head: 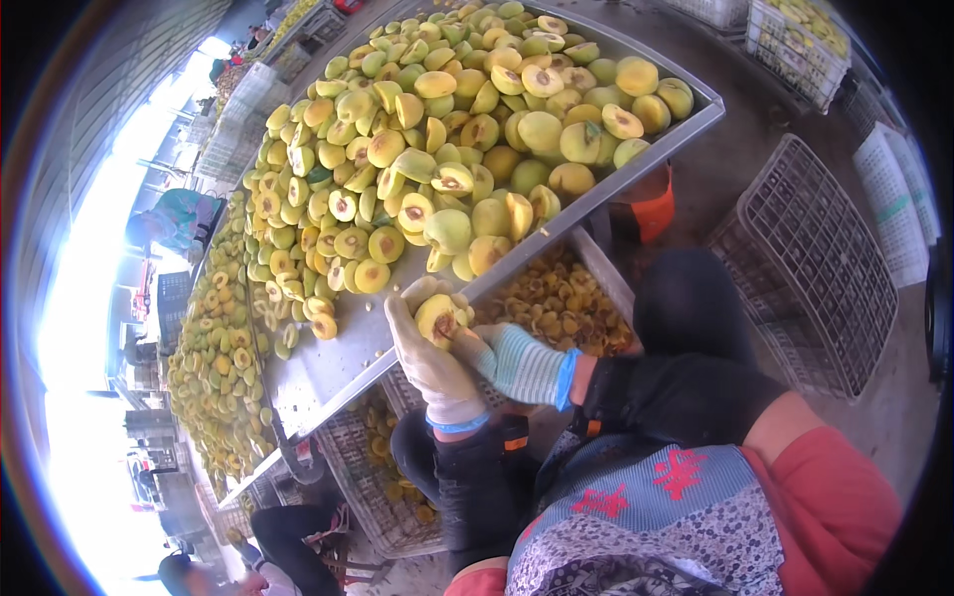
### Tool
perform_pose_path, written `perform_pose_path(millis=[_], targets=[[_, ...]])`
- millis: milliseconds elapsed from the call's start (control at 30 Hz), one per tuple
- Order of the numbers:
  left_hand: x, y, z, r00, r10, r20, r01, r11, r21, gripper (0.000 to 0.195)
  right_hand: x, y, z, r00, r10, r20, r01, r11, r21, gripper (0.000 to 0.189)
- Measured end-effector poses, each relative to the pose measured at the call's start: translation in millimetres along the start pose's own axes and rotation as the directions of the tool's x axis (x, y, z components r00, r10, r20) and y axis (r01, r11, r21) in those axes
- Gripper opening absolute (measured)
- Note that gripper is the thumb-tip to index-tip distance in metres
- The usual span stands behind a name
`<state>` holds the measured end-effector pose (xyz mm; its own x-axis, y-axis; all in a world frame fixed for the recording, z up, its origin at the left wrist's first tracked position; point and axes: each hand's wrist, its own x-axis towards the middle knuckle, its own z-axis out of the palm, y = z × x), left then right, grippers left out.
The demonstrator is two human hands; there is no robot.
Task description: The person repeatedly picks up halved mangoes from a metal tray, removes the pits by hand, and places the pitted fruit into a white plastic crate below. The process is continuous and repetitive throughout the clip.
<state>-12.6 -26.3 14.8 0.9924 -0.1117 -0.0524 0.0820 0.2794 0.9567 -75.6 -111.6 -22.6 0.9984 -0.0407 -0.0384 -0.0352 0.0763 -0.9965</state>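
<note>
My left hand point(436, 365), in a cream glove, holds a yellow peach half point(440, 319) with its cut face and brown stone hollow turned up. Against the lower edge of this fruit rest the fingers of my right hand point(518, 361), in a green-and-white striped glove; whether they grip a tool is hidden. Both hands are above the front edge of a metal table point(328, 384). A large heap of peaches point(417, 149), many halved with stones showing, covers much of the tabletop beyond them.
Under the table's edge, a container holds brownish peach pieces point(566, 302). A plastic crate point(350, 462) with peach halves stands below left. At right is a tipped crate point(812, 268). Another worker point(283, 544) sits at lower left, and one more person point(175, 220) is across the table.
</note>
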Motion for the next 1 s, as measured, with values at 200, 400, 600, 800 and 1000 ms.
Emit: perform_pose_path(millis=[200,400,600,800,1000], targets=[[-1,12,0,0.989,-0.049,0.138,0.05,0.999,-0.003,0.046,4,9,1,1.0,0.004,0.0,-0.004,0.997,-0.074,0.055],[2,5,-8,0.991,-0.024,0.129,0.016,0.998,0.059,0.053,-12,-21,-22,0.727,0.469,0.501,-0.638,0.731,0.242,0.061],[-1,6,-12,0.938,-0.141,0.315,0.217,0.951,-0.22,0.043,-12,-23,-27,0.573,0.228,0.787,-0.779,0.449,0.438,0.056],[30,3,-51,0.964,-0.151,0.221,0.26,0.724,-0.639,0.026,-16,-6,-25,0.55,0.096,0.829,-0.822,0.239,0.517,0.06],[11,70,-166,0.806,0.185,-0.562,-0.018,0.957,0.29,0.035,-20,-21,-31,0.579,0.28,0.766,-0.815,0.229,0.533,0.056]])
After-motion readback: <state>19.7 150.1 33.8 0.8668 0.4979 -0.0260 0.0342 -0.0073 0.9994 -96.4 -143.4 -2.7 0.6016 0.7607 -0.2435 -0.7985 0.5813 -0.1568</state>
